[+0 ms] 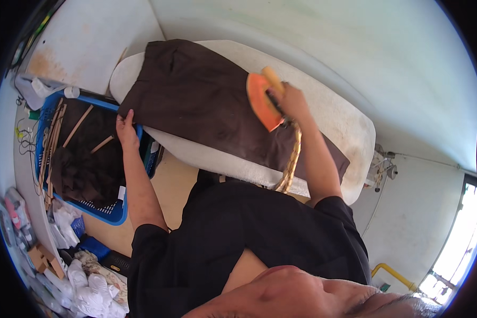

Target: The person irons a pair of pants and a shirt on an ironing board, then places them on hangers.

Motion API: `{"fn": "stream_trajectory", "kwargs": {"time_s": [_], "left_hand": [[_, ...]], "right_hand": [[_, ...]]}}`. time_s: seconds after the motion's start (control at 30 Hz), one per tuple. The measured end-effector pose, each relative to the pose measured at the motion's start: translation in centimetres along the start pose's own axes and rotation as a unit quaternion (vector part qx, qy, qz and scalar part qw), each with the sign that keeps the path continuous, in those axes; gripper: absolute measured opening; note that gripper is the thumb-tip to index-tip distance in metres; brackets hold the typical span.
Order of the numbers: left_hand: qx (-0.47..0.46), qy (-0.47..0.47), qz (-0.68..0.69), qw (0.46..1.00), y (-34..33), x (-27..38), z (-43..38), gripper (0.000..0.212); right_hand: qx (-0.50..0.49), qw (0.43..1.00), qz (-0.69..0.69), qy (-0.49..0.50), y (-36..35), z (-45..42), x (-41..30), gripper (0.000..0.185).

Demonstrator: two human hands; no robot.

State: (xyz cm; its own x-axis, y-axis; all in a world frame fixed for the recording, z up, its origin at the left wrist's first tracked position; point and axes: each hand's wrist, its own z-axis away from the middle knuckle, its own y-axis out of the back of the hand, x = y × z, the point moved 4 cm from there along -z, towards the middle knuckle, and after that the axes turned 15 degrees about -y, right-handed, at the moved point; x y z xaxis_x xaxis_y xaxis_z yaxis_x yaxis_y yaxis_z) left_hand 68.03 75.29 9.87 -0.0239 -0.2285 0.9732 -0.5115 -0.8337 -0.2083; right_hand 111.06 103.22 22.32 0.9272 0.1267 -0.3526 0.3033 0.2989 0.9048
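Note:
A dark brown pair of trousers or similar garment lies flat along a pale padded ironing board. My right hand is closed around the handle of an orange iron, which is over the garment's middle to right part; whether its soleplate touches the cloth cannot be told. A patterned, sleeved cord runs from the iron's rear down past the board's near edge. My left hand pinches the garment's near left corner between thumb and fingers, at the board's left end.
Left of the board stands a blue plastic basket holding dark crumpled cloth and wooden sticks. White bundled cloth and an open cardboard box lie at the lower left. A wall runs behind the board.

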Motion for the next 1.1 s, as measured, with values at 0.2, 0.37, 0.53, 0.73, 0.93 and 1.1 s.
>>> {"fn": "stream_trajectory", "kwargs": {"time_s": [0.2,0.37,0.53,0.73,0.93,1.1], "left_hand": [[0.006,0.009,0.019,1.0,-0.8,0.5,0.4,0.026],[0.021,0.031,0.02,0.999,-0.2,0.5,0.8,0.026],[0.0,0.001,0.046,0.999,-0.9,1.1,1.2,0.031],[-0.004,0.003,0.07,0.998,-2.0,2.2,1.0,0.031],[0.017,0.019,0.056,0.998,-1.4,1.3,1.0,0.03],[0.016,0.022,0.061,0.998,-1.1,1.2,1.3,0.028]], "right_hand": [[-0.068,0.991,-0.108,-0.052,2.7,-4.1,-4.5,0.052],[-0.105,0.988,-0.066,0.09,-0.1,0.5,-15.2,0.051],[-0.13,0.974,0.018,0.187,-7.1,-1.3,-21.0,0.059],[-0.035,0.994,-0.003,0.1,-4.6,-7.8,-19.4,0.058],[-0.138,0.99,-0.017,0.039,-1.0,-2.4,-17.0,0.056],[-0.171,0.972,0.11,0.121,-4.1,8.5,-11.7,0.056]]}}
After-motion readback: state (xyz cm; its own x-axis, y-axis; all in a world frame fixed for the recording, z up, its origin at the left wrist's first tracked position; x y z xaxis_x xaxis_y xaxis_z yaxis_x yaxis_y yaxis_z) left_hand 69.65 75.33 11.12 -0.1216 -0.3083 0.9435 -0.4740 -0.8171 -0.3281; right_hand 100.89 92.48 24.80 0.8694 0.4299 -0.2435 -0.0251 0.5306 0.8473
